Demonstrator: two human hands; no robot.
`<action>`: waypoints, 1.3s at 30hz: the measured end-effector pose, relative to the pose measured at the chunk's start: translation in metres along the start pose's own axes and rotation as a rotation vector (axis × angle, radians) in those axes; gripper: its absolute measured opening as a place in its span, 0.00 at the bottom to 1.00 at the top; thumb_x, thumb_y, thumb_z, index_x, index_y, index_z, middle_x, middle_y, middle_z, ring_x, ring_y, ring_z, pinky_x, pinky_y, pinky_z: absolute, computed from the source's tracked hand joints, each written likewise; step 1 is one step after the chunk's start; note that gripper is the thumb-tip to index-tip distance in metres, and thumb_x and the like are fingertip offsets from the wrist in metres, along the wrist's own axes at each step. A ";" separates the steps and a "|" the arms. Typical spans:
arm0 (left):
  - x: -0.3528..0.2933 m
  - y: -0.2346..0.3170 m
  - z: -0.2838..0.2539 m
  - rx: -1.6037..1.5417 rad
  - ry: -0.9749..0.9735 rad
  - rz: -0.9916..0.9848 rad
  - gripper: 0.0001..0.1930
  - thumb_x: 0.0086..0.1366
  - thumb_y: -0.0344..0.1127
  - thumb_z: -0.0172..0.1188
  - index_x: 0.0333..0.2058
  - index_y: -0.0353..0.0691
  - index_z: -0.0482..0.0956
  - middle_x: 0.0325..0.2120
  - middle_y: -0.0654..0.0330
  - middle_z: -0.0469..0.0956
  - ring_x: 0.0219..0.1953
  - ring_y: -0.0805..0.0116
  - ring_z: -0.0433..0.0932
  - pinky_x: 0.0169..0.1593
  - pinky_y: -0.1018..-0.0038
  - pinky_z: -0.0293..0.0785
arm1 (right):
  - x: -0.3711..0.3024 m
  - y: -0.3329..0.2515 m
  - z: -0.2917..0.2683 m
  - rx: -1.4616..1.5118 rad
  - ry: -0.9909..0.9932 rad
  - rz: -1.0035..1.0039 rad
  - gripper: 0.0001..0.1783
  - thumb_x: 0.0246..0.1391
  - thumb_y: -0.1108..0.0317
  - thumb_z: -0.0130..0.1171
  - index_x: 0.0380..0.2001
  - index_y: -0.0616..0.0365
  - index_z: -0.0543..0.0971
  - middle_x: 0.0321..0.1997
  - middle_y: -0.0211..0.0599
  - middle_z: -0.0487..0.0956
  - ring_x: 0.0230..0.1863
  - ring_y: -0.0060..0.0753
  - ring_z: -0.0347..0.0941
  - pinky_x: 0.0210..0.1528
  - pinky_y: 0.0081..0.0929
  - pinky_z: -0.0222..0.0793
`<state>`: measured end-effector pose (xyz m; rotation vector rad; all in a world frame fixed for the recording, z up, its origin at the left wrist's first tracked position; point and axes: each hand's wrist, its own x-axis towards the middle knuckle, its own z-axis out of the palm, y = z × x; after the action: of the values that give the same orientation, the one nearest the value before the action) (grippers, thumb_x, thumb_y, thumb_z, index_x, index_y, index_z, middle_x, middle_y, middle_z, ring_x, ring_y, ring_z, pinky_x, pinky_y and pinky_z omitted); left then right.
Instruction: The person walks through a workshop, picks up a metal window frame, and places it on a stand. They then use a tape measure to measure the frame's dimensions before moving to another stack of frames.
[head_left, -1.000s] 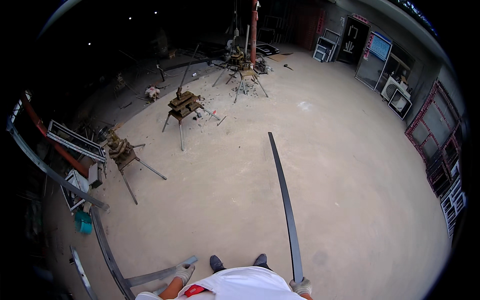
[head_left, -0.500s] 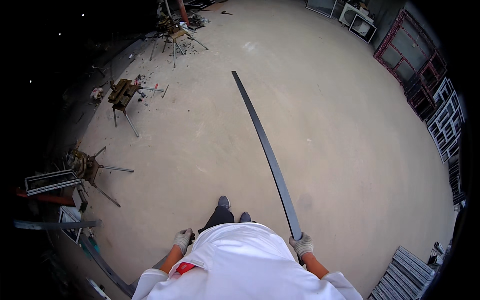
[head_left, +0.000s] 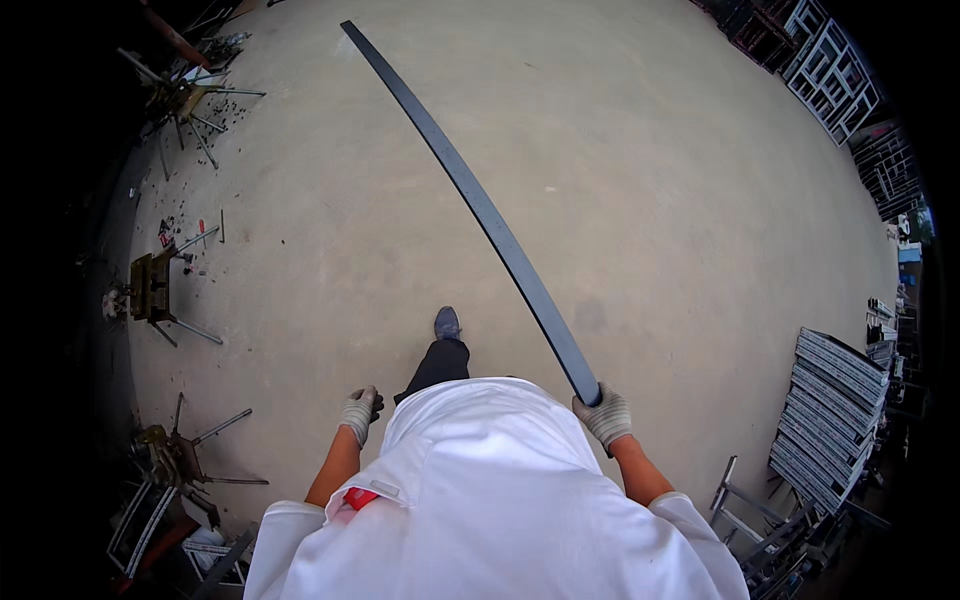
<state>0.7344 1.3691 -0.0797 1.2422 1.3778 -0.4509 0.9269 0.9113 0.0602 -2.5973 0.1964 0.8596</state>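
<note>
1. At lower centre-right, the right hand (head_left: 604, 415) clasps a grey bar (head_left: 480, 207) slanting to the upper left.
2. At lower centre-left, the left hand (head_left: 360, 411) curls loosely; I cannot tell its contents.

"What is worn up top, then?"
"A loose white shirt (head_left: 500, 500) with short sleeves (head_left: 690, 535); something red (head_left: 360, 497) shows at a pocket (head_left: 402, 470) on the left."
"And on the left hand (head_left: 361, 412) and right hand (head_left: 604, 415)?"
"Ribbed pale-grey gloves (head_left: 612, 420), darker at the fingers (head_left: 377, 404)."
"Below?"
"A black trouser leg (head_left: 437, 368) and a grey-blue shoe (head_left: 447, 322)."
</note>
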 end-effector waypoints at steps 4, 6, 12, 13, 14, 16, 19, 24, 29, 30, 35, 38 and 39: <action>0.028 0.131 0.000 0.105 -0.021 0.194 0.22 0.64 0.49 0.55 0.49 0.38 0.73 0.40 0.56 0.81 0.40 0.65 0.80 0.41 0.68 0.75 | 0.019 -0.044 -0.018 0.046 0.051 -0.046 0.21 0.43 0.53 0.64 0.32 0.60 0.77 0.26 0.46 0.80 0.28 0.41 0.78 0.36 0.32 0.73; 0.030 0.205 0.021 0.132 -0.078 0.330 0.22 0.66 0.48 0.55 0.49 0.37 0.73 0.38 0.57 0.81 0.38 0.67 0.80 0.39 0.70 0.75 | 0.026 -0.060 -0.030 0.106 0.095 -0.032 0.21 0.43 0.52 0.64 0.32 0.60 0.77 0.26 0.47 0.80 0.29 0.43 0.79 0.36 0.32 0.74; 0.037 0.345 0.134 0.002 -0.407 0.411 0.30 0.66 0.56 0.53 0.54 0.35 0.69 0.44 0.51 0.78 0.45 0.61 0.78 0.44 0.67 0.75 | 0.057 -0.087 -0.097 -0.002 -0.030 -0.035 0.26 0.46 0.44 0.58 0.37 0.56 0.77 0.30 0.49 0.81 0.35 0.51 0.79 0.40 0.40 0.75; 0.019 0.364 0.163 -0.014 -0.488 0.415 0.35 0.65 0.60 0.52 0.57 0.35 0.65 0.48 0.49 0.74 0.49 0.58 0.75 0.49 0.65 0.72 | 0.066 -0.089 -0.108 0.004 -0.027 -0.047 0.26 0.45 0.44 0.59 0.38 0.55 0.77 0.28 0.48 0.81 0.34 0.51 0.79 0.39 0.39 0.75; 0.005 0.381 0.191 -0.039 -0.555 0.411 0.39 0.64 0.64 0.51 0.60 0.35 0.61 0.53 0.47 0.71 0.54 0.55 0.72 0.54 0.62 0.69 | 0.075 -0.092 -0.121 0.021 -0.028 -0.063 0.26 0.46 0.44 0.58 0.38 0.55 0.77 0.28 0.48 0.81 0.34 0.51 0.79 0.38 0.40 0.75; -0.027 0.410 0.245 -0.052 -0.746 0.419 0.46 0.60 0.70 0.49 0.64 0.36 0.55 0.59 0.45 0.63 0.61 0.52 0.63 0.61 0.58 0.60 | 0.095 -0.088 -0.144 0.052 -0.031 -0.097 0.25 0.47 0.44 0.57 0.37 0.55 0.77 0.28 0.47 0.81 0.33 0.51 0.79 0.38 0.41 0.74; -0.052 0.434 0.313 -0.188 -0.827 0.345 0.43 0.59 0.70 0.53 0.61 0.41 0.60 0.54 0.51 0.67 0.57 0.57 0.66 0.60 0.59 0.62 | 0.131 -0.077 -0.172 0.053 -0.032 -0.142 0.22 0.48 0.46 0.56 0.36 0.52 0.77 0.27 0.46 0.80 0.33 0.52 0.78 0.36 0.43 0.73; -0.037 0.511 0.381 -0.388 -0.881 0.283 0.28 0.60 0.60 0.59 0.47 0.44 0.72 0.42 0.58 0.72 0.48 0.64 0.71 0.56 0.59 0.67 | 0.210 -0.088 -0.247 0.083 -0.093 -0.232 0.20 0.47 0.48 0.57 0.35 0.51 0.77 0.28 0.46 0.80 0.33 0.53 0.78 0.37 0.44 0.73; -0.002 0.550 0.413 -0.562 -0.818 0.318 0.20 0.62 0.54 0.61 0.42 0.44 0.74 0.38 0.61 0.73 0.44 0.65 0.72 0.54 0.57 0.69 | 0.272 -0.097 -0.298 0.019 -0.129 -0.313 0.21 0.47 0.49 0.58 0.39 0.51 0.76 0.32 0.47 0.80 0.36 0.54 0.77 0.39 0.45 0.72; 0.006 0.563 0.417 -0.555 -0.829 0.343 0.20 0.62 0.53 0.61 0.41 0.43 0.74 0.37 0.62 0.73 0.44 0.65 0.72 0.55 0.56 0.69 | 0.288 -0.103 -0.305 0.016 -0.144 -0.309 0.21 0.47 0.50 0.58 0.39 0.52 0.76 0.34 0.47 0.80 0.38 0.53 0.77 0.41 0.45 0.72; 0.043 0.619 0.434 -0.583 -0.775 0.334 0.18 0.60 0.53 0.62 0.39 0.48 0.74 0.35 0.64 0.74 0.43 0.65 0.73 0.56 0.57 0.67 | 0.361 -0.131 -0.334 -0.003 -0.065 -0.445 0.20 0.47 0.54 0.60 0.40 0.54 0.75 0.36 0.47 0.79 0.40 0.54 0.76 0.43 0.46 0.72; 0.075 0.658 0.439 -0.594 -0.837 0.324 0.18 0.61 0.52 0.62 0.40 0.47 0.74 0.36 0.64 0.74 0.44 0.64 0.73 0.57 0.57 0.67 | 0.409 -0.154 -0.344 -0.040 -0.014 -0.473 0.19 0.47 0.56 0.61 0.39 0.55 0.74 0.36 0.47 0.78 0.40 0.54 0.76 0.42 0.46 0.72; 0.087 0.673 0.443 -0.609 -0.820 0.313 0.18 0.61 0.52 0.62 0.41 0.47 0.74 0.36 0.63 0.74 0.44 0.64 0.73 0.57 0.57 0.67 | 0.427 -0.162 -0.349 -0.074 -0.016 -0.438 0.18 0.47 0.56 0.61 0.38 0.55 0.74 0.35 0.47 0.78 0.40 0.54 0.76 0.41 0.46 0.72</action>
<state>1.5362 1.2752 -0.0111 0.6227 0.5320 -0.2398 1.4993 0.9118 0.1130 -2.5505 -0.4021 0.7348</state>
